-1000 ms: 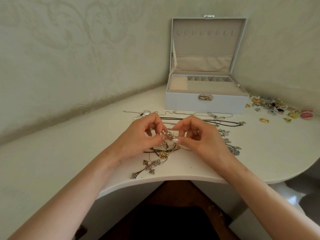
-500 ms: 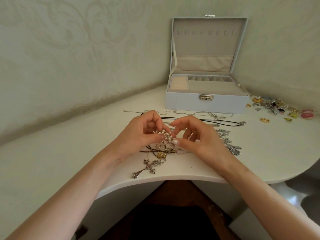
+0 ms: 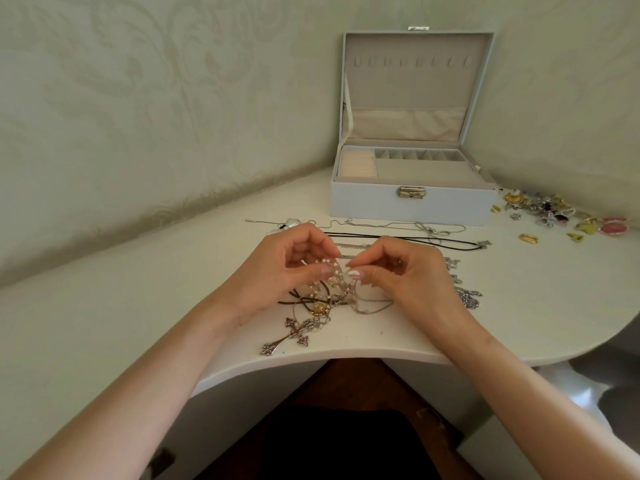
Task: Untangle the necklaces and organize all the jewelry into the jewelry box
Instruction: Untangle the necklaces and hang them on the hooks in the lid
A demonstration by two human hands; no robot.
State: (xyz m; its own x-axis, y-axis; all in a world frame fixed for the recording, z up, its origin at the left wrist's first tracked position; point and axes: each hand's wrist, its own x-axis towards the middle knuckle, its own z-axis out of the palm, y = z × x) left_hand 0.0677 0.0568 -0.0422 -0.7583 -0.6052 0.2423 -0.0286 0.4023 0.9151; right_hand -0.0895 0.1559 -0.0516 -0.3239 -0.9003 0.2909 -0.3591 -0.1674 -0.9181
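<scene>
In front of the open box point(image 3: 412, 206), the left hand point(image 3: 285, 271) and right hand point(image 3: 410, 277) are each pinching the tangle point(image 3: 330, 289) of necklaces resting on the bench point(image 3: 138, 306), while small pieces point(image 3: 554, 216) are lying right of the box

Soft, even daylight fills the scene, moderately bright and without hard shadows. The jewelry box point(image 3: 412, 206) is evenly lit, and its metal clasp point(image 3: 411, 192) catches a small glint. In front of the box, the left hand point(image 3: 277, 268) and right hand point(image 3: 405, 275) throw only faint, diffuse shadows on the white table point(image 3: 138, 306). The tangle of necklaces point(image 3: 325, 296) they pinch is fairly sharp. Right of the box, the small loose jewelry point(image 3: 554, 216) looks smeared. Below and right of the box, the pale floor point(image 3: 588, 389) glares. Wide-angle distortion bows the table's edges left of the box.
</scene>
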